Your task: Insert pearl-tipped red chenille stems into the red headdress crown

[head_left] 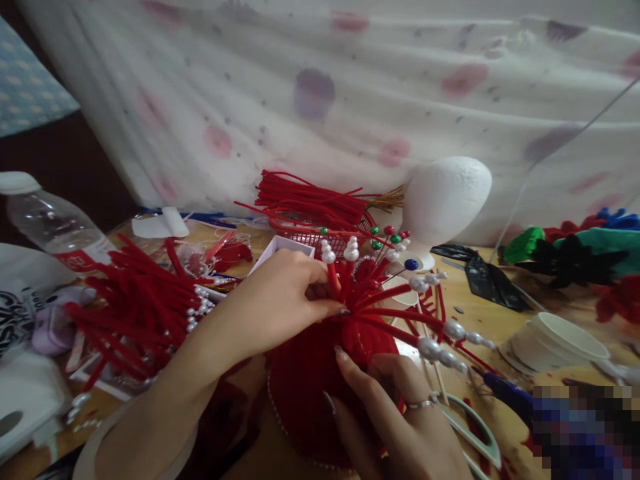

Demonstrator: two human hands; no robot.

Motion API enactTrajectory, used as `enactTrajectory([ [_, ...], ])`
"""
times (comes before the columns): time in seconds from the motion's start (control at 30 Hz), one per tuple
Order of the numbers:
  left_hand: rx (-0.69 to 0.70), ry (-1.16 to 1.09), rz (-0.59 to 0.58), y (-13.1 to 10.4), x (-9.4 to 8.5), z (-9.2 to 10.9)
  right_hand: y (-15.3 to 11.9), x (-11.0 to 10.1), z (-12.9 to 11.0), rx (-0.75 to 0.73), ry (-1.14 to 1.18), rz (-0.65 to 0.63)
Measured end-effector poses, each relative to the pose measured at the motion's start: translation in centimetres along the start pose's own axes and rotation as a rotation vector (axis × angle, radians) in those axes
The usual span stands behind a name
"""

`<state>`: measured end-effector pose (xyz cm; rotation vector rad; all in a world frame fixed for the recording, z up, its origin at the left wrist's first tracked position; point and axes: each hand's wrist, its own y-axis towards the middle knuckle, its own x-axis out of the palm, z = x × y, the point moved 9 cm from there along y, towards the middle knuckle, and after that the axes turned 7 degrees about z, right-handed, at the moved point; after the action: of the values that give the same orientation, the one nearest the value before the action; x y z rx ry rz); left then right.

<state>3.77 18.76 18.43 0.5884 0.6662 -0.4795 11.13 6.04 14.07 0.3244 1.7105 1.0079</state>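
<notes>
In front of me stands a rounded red fuzzy piece [310, 393] edged with a fine beaded trim. Red pipe cleaners [385, 312] fan out from its top, several tipped with white pearl beads [440, 353]. My left hand [285, 293] is closed at the base of these stems, pinching a red pipe cleaner between thumb and fingers. Lower down, my right hand [400, 407], with a ring on one finger, lies against the red piece with its fingers stretched and apart. Round-headed pins, one with a blue head [411, 265], stick up behind the stems.
At left are a heap of red pipe cleaners [140, 307] and a plastic bottle [55, 220]. Behind are a red basket [320, 233] and a white foam head [447, 200]. Scissors [475, 427], a paper cup [555, 343] and black plastic [493, 280] lie right.
</notes>
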Motion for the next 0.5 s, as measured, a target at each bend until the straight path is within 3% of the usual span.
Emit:
enactTrajectory([
  [0.2,-0.016,-0.003,0.002,-0.06,-0.09,0.12,-0.13,0.05,-0.10,0.004,0.015,-0.006],
  [0.5,-0.030,-0.011,-0.005,-0.03,-0.02,0.09,-0.12,0.09,0.07,0.132,0.043,0.008],
])
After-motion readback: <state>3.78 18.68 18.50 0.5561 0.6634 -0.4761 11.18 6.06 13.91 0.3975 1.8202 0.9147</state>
